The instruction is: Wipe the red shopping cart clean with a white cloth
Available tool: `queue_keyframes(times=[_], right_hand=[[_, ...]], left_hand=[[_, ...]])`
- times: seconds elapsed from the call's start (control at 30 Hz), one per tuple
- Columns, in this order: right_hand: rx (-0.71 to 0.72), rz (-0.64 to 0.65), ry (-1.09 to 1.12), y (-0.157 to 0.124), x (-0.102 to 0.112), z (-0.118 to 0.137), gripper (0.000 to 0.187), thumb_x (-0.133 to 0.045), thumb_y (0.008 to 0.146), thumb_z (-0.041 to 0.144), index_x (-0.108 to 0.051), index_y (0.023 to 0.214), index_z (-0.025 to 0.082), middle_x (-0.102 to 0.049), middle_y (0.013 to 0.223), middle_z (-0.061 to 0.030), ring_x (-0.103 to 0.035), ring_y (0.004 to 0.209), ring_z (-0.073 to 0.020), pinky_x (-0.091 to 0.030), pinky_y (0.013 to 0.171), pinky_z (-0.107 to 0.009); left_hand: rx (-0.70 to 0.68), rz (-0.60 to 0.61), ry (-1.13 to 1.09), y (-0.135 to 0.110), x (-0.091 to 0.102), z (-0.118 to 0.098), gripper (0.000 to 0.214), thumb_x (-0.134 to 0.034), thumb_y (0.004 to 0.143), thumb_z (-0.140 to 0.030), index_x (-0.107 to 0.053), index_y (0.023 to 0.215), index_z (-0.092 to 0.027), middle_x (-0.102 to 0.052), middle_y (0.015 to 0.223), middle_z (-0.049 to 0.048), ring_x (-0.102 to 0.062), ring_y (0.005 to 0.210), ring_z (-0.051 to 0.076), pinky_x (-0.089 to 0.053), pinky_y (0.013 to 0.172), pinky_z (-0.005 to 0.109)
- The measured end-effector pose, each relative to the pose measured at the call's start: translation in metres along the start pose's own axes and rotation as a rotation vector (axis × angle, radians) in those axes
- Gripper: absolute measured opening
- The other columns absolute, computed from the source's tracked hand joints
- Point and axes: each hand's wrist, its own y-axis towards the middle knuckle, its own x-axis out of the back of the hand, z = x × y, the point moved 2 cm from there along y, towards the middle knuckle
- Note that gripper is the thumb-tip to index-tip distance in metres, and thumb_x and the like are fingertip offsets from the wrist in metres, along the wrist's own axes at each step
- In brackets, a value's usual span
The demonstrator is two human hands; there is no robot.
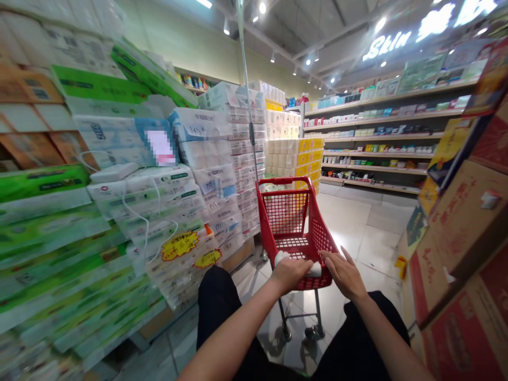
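A red plastic shopping cart (322, 233) with a lattice basket stands in front of me, between my knees. My left hand (292, 274) is closed over its near rim, on a white cloth-like thing (315, 269) that shows on both sides of the fingers. My right hand (344, 272) rests by the basket's right near corner, its fingers stretched out and apart, the tips at the red side wall. Nothing shows in the right hand. The basket floor appears bare. A thin metal pole (246, 87) rises from the cart's far left corner.
Stacked tissue packs (151, 211) rise close on the left, with yellow price signs (180, 245) and a white cable (146, 233). Cardboard boxes (462, 222) line the right side. Shelves of small goods (373, 135) stand at the back, beyond pale floor tiles (357, 217).
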Motion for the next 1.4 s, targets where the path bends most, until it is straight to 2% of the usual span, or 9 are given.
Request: queue_keyframes(times=[0.13,0.27,0.43,0.57,0.7,0.87,1.03,1.2,1.4], right_hand=[[0.028,0.013,-0.039,0.003,-0.001,0.000,0.041,-0.022,0.099,0.033,-0.050,0.129,0.030,-0.064,0.120,0.0043,-0.055,0.115,-0.0129,-0.011,0.118,-0.045],[0.024,0.031,-0.053,0.009,-0.002,0.007,0.038,-0.022,0.100,0.034,-0.056,0.118,0.030,-0.065,0.113,0.0042,-0.056,0.111,-0.0141,-0.007,0.118,-0.045],[-0.021,-0.040,-0.170,0.018,-0.009,0.032,0.036,-0.026,0.098,0.029,-0.061,0.091,0.026,-0.067,0.090,-0.0008,-0.058,0.095,-0.0180,-0.017,0.111,-0.043],[0.019,-0.046,-0.174,0.022,-0.020,0.053,0.034,-0.030,0.098,0.028,-0.060,0.083,0.024,-0.066,0.082,-0.0037,-0.056,0.084,-0.0196,-0.031,0.091,-0.037],[-0.003,-0.084,-0.110,0.013,-0.018,0.045,0.039,-0.031,0.099,0.028,-0.057,0.071,0.021,-0.063,0.069,-0.0039,-0.052,0.074,-0.0183,-0.030,0.077,-0.035],[-0.004,-0.037,0.004,-0.005,-0.006,0.013,0.041,-0.029,0.099,0.028,-0.052,0.066,0.021,-0.061,0.068,-0.0009,-0.050,0.072,-0.0158,-0.031,0.077,-0.032],[0.005,0.000,0.031,-0.006,-0.003,-0.012,0.042,-0.028,0.099,0.031,-0.049,0.064,0.021,-0.059,0.065,0.0001,-0.050,0.069,-0.0152,-0.032,0.075,-0.031],[-0.013,0.051,0.011,0.008,0.002,-0.021,0.043,-0.027,0.099,0.032,-0.048,0.063,0.021,-0.059,0.064,0.0001,-0.051,0.069,-0.0157,-0.034,0.074,-0.031],[0.013,0.054,-0.078,0.020,-0.008,0.025,0.037,-0.032,0.098,0.030,-0.053,0.068,0.022,-0.063,0.072,-0.0012,-0.054,0.076,-0.0176,-0.033,0.076,-0.032]], left_hand=[[-0.145,-0.025,-0.012,-0.027,0.014,0.042,0.024,-0.044,0.098,-0.034,-0.052,0.118,-0.023,-0.064,0.100,0.0031,-0.059,0.098,0.018,-0.040,0.098,0.036],[-0.051,-0.088,0.028,-0.038,0.005,0.059,0.017,-0.050,0.095,-0.030,-0.055,0.108,-0.020,-0.061,0.103,0.0029,-0.055,0.105,0.018,-0.030,0.110,0.039],[0.150,-0.160,0.085,-0.031,-0.015,0.043,0.010,-0.054,0.092,-0.028,-0.057,0.097,-0.020,-0.061,0.093,0.0032,-0.056,0.098,0.021,-0.033,0.107,0.044],[0.145,-0.175,0.083,-0.024,-0.013,0.020,0.012,-0.053,0.093,-0.031,-0.057,0.095,-0.020,-0.061,0.089,0.0031,-0.057,0.092,0.020,-0.036,0.104,0.042],[0.151,-0.198,0.076,-0.021,-0.012,-0.008,0.016,-0.048,0.095,-0.032,-0.057,0.096,-0.019,-0.061,0.089,0.0041,-0.057,0.091,0.021,-0.036,0.102,0.043],[-0.096,-0.165,0.021,-0.016,-0.009,-0.019,0.027,-0.041,0.098,-0.035,-0.056,0.111,-0.017,-0.063,0.096,0.0044,-0.055,0.092,0.019,-0.036,0.099,0.036],[-0.315,-0.048,-0.047,-0.005,0.009,0.018,0.029,-0.041,0.098,-0.041,-0.058,0.113,-0.022,-0.062,0.105,0.0043,-0.052,0.100,0.017,-0.033,0.101,0.033],[-0.123,-0.078,-0.056,0.003,0.013,0.048,0.026,-0.040,0.098,-0.037,-0.058,0.111,-0.023,-0.057,0.107,0.0048,-0.049,0.105,0.019,-0.033,0.102,0.036],[0.081,-0.162,0.036,0.016,-0.004,0.028,0.026,-0.036,0.099,-0.036,-0.056,0.104,-0.021,-0.054,0.104,0.0064,-0.048,0.100,0.021,-0.033,0.102,0.042]])
